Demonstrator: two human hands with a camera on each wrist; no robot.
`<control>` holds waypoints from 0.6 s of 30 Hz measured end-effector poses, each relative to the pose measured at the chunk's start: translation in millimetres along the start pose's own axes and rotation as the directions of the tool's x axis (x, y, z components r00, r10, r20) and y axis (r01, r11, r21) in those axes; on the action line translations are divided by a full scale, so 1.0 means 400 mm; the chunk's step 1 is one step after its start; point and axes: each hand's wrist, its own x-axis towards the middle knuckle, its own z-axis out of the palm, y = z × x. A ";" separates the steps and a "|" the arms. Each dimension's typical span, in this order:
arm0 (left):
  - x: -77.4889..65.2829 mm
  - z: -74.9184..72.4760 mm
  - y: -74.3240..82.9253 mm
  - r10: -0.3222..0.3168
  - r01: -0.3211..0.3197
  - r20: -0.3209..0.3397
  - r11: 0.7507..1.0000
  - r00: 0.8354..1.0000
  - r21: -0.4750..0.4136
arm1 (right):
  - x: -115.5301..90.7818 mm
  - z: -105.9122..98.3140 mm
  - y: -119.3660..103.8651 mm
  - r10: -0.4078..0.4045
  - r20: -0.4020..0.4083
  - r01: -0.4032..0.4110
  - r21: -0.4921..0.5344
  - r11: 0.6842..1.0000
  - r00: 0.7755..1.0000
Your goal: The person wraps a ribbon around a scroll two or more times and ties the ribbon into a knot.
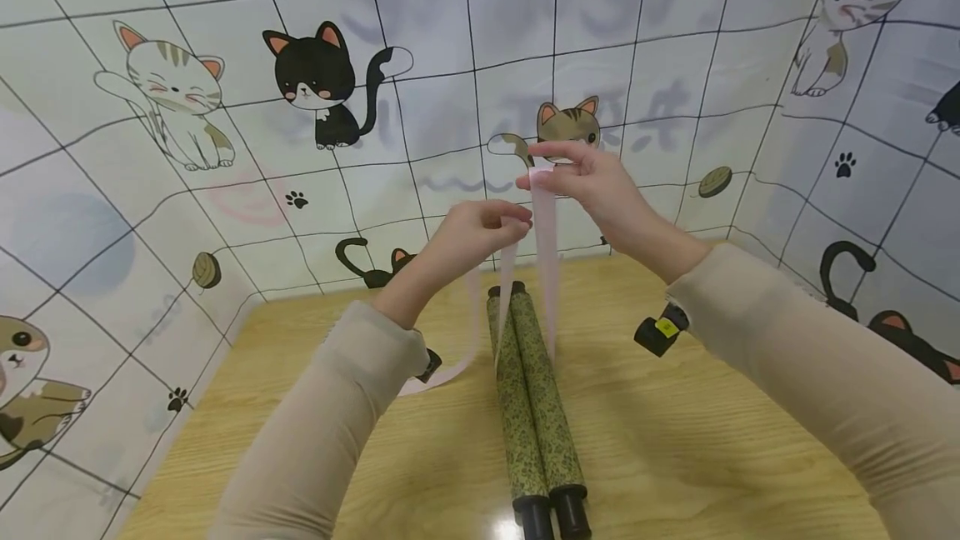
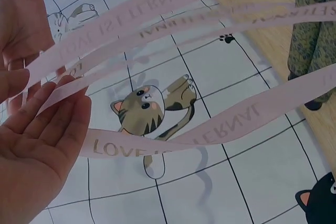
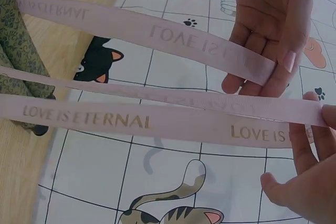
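Observation:
A pale pink ribbon (image 1: 546, 248), printed "LOVE IS ETERNAL" in gold, runs between both hands and hangs down toward the scroll. My left hand (image 1: 480, 236) pinches a strand between thumb and fingers. Higher and to the right, my right hand (image 1: 592, 190) holds another strand at its fingertips, the index finger raised. The scroll's two green patterned rolls (image 1: 528, 390), with dark end knobs, lie side by side on the table; where the ribbon passes around them is hidden. In the left wrist view, several ribbon strands (image 2: 226, 129) stretch from the hands toward the rolls.
The wooden table (image 1: 675, 423) carries a loose length of ribbon left of the rolls. White cloth (image 1: 450, 107) with cat drawings and a black grid stands behind and on both sides. A small black device (image 1: 660, 330) hangs below my right wrist.

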 end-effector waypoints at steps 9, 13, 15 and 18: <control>0.007 0.034 0.014 -0.001 -0.001 -0.014 0.989 1.000 -0.149 | 0.004 0.018 -0.007 -0.014 0.127 0.022 -0.061 0.998 0.992; 0.005 0.042 0.012 0.011 -0.020 -0.043 0.974 0.999 -0.224 | 0.003 0.016 -0.007 -0.044 0.124 0.064 -0.160 0.985 0.991; 0.005 0.045 0.009 0.019 -0.033 -0.051 0.957 0.999 -0.288 | 0.000 0.011 -0.001 -0.062 0.095 0.084 -0.248 0.965 0.994; 0.006 0.049 0.005 0.023 -0.047 -0.062 0.912 0.998 -0.407 | -0.007 0.001 0.016 -0.061 0.029 0.068 -0.360 0.931 0.998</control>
